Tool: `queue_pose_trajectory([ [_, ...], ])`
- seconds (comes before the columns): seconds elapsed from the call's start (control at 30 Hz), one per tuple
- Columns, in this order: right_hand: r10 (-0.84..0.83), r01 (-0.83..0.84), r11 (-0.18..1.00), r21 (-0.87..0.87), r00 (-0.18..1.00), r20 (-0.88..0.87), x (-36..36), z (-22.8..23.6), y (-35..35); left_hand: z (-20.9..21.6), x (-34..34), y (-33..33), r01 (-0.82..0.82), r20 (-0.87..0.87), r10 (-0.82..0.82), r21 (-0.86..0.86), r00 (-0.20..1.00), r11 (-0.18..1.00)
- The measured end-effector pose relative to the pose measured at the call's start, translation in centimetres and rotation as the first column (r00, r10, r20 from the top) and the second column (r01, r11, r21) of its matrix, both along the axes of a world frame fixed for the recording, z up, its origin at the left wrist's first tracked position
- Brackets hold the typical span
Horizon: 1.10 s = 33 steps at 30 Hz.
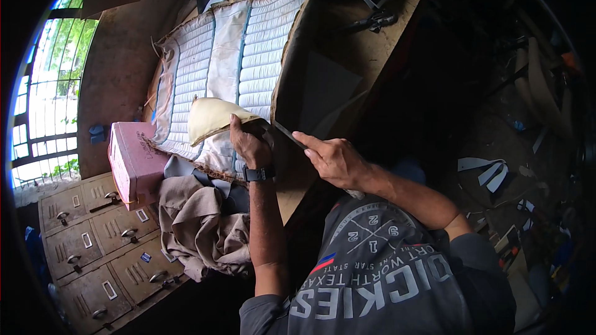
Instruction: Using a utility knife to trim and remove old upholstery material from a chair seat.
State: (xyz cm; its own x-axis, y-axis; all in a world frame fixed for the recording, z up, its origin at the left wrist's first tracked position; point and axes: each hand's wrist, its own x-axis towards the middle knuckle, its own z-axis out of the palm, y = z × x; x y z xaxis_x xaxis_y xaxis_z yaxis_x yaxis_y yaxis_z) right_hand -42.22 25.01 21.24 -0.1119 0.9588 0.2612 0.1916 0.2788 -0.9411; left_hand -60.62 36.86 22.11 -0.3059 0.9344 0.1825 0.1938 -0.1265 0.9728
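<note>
A white quilted upholstery panel [205,56] with blue-green seams and ragged brown edges lies over the work surface. My left hand [251,146], with a dark watch on its wrist, is closed on a folded-back flap [217,119] of this panel, pale yellow on its exposed face. In my right hand [338,160] is a thin, dark blade [289,134], held between thumb and fingers. Its tip points at the panel's right edge, close to my left hand. Shadow hides the blade's handle end and some of my left fingers.
Black-handled scissors [375,22] lie on the wooden table [406,15] at the far right. Left of the panel stand a pink box [139,161] and metal lockers [93,236]. A crumpled brown cloth [202,223] lies near my left forearm. Scraps [487,170] litter the floor at right.
</note>
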Motion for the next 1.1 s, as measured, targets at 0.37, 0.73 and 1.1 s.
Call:
queue_pose_trajectory([
  [0.37,0.051,-0.05,0.998,-0.026,0.999,0.007,-2.4,-1.1,3.3,-1.6,-1.8,0.7,0.038,0.219,-0.026,-0.05,0.975,0.998],
  [0.73,0.03,-0.029,0.976,-0.217,1.0,0.004,1.4,-3.2,-1.1,-3.9,1.4,0.5,0.193,-0.225,-0.254,-0.26,0.941,0.946],
  [1.1,-0.013,0.137,0.952,-0.274,0.912,0.41,3.0,-9.8,-4.0,-7.1,9.1,-2.0,0.101,-0.715,-0.699,-0.694,0.009,0.713],
])
